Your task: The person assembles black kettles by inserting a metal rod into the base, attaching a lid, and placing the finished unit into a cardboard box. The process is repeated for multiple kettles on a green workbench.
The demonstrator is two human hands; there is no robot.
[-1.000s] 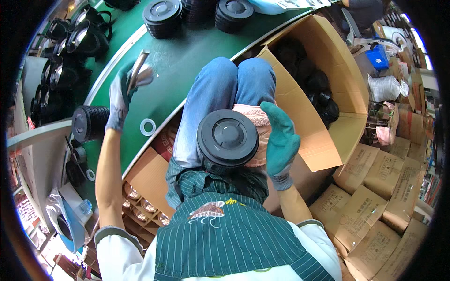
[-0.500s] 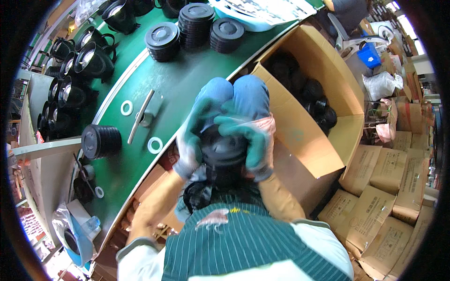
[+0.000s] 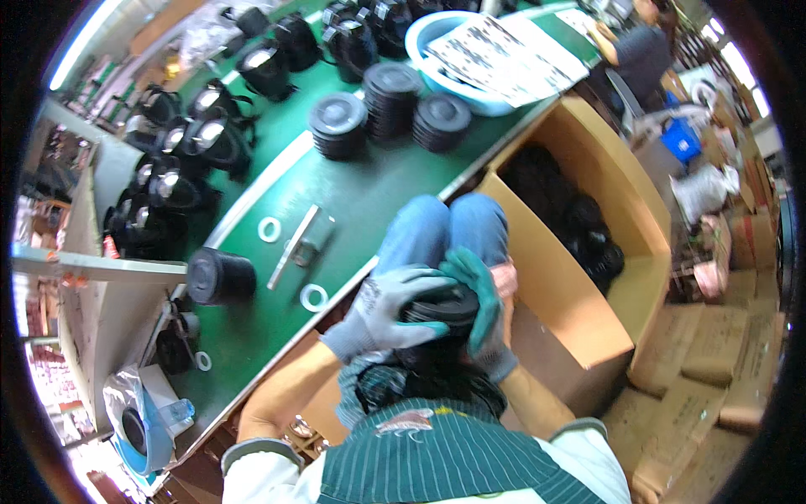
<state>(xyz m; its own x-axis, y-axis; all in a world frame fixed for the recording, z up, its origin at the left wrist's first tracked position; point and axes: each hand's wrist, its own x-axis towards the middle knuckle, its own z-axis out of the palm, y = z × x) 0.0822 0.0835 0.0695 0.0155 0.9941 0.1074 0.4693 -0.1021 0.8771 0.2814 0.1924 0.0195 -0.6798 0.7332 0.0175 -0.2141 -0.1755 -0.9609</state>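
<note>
In my lap stands a dark, black container [image 3: 432,357], its lower part blurred, topped by a black round ribbed lid [image 3: 442,312]. My left hand [image 3: 388,309], in a grey and green glove, wraps the lid's left side, thumb along the near edge. The gloved right hand [image 3: 480,304] curves over its right side, fingers bent round the far edge. Both hands are closed on the lid. Beyond my knees, a metal bar tool [image 3: 294,248] lies on the green table [image 3: 277,336] between two white rings [image 3: 314,297] [image 3: 269,229].
Stacks of black lids [image 3: 337,118] stand on the table, with black jugs [image 3: 218,139] farther left. A blue basin [image 3: 428,38] bears a patterned sheet. An open carton [image 3: 571,315] holding black pieces is right of my knees, near closed cartons [image 3: 697,403]. Another person [image 3: 642,55] sits far right.
The whole view has shifted, so the table and cartons appear lower and farther right. My left hand has turned, its thumb now across the lid's near side; the right has closed in round the edge.
</note>
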